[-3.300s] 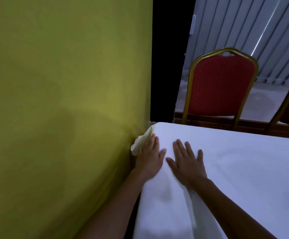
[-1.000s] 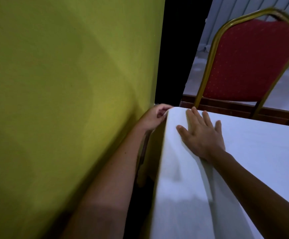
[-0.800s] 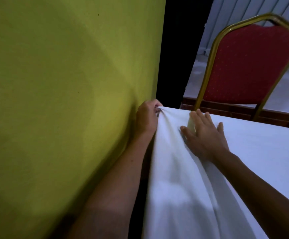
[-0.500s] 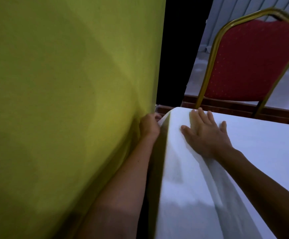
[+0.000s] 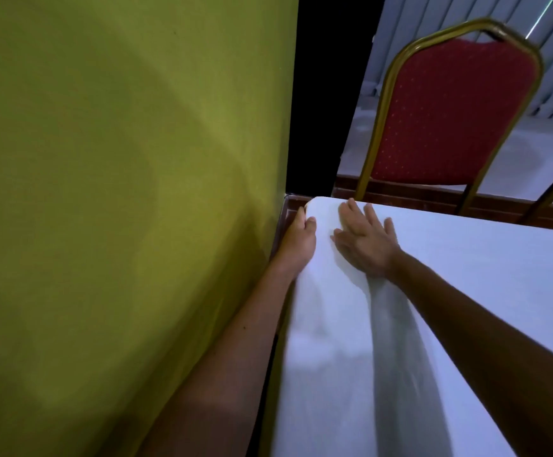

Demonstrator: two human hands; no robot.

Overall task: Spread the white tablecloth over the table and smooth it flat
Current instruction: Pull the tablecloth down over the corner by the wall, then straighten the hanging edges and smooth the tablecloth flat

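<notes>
Left hand [image 5: 298, 240] grips the cloth [image 5: 466, 291] edge at the tabletop's [image 5: 287, 209] far-left corner. Right hand [image 5: 365, 244] lies open, flat on the cloth beside it.

Looked dim and bluish. Threw soft shadow on the tablecloth [image 5: 466, 275] behind the fingers [image 5: 354, 216]. Blurred slightly, bowed toward the edges.

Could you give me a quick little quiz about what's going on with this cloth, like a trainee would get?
1. True or false: the right hand lies flat on the white tablecloth.
2. What stands beyond the cloth's far edge? A) a red chair B) a blue stool C) a lamp
3. Which hand grips the cloth's edge at the corner by the green wall?
Key: 1 true; 2 A; 3 the left hand.
</notes>
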